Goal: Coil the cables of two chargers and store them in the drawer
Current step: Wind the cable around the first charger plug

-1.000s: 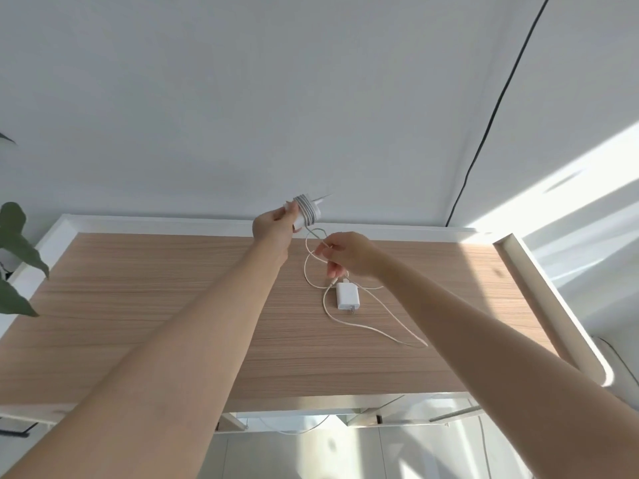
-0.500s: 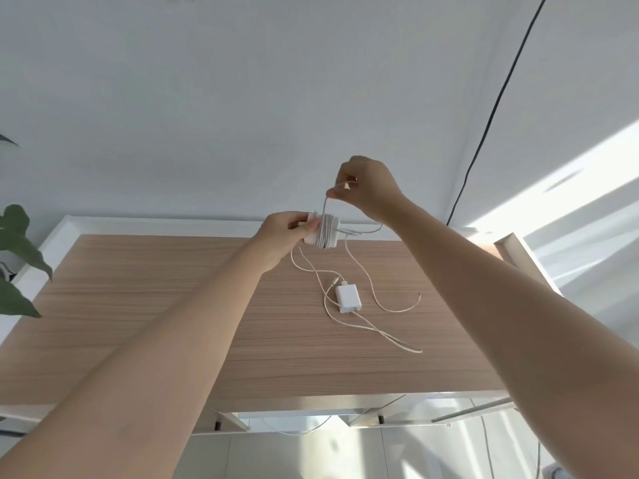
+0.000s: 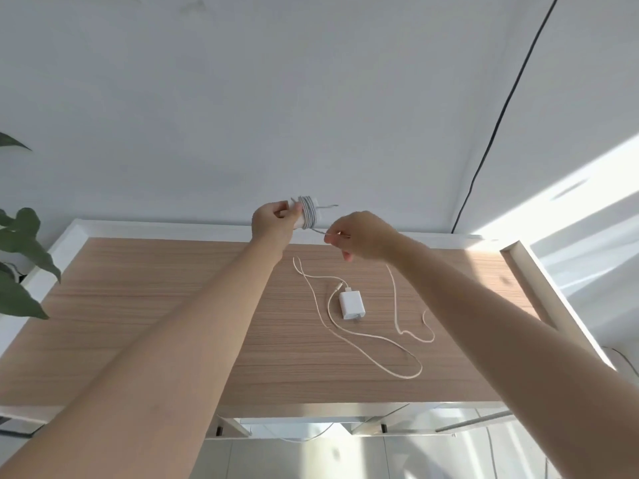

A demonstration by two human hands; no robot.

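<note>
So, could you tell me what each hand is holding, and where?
Left hand grips the charger by its body's end; right hand pinches that charger's loose cable.

matt wood-grain desk (image 3: 138,323), glossy plastic charger (image 3: 351,304)

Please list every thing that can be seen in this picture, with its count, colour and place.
charger with wound cable: 1, white, held in the air above the table's far edge
loose cable tail: 1, white, hanging from the right hand to the table
second charger: 1, white, flat on the table, cable spread loose
table: 1, wood top, white frame
plant: 1, green, left edge
wall cable: 1, black, on the wall
left hand: 1, holding the charger
right hand: 1, pinching the cable
</note>
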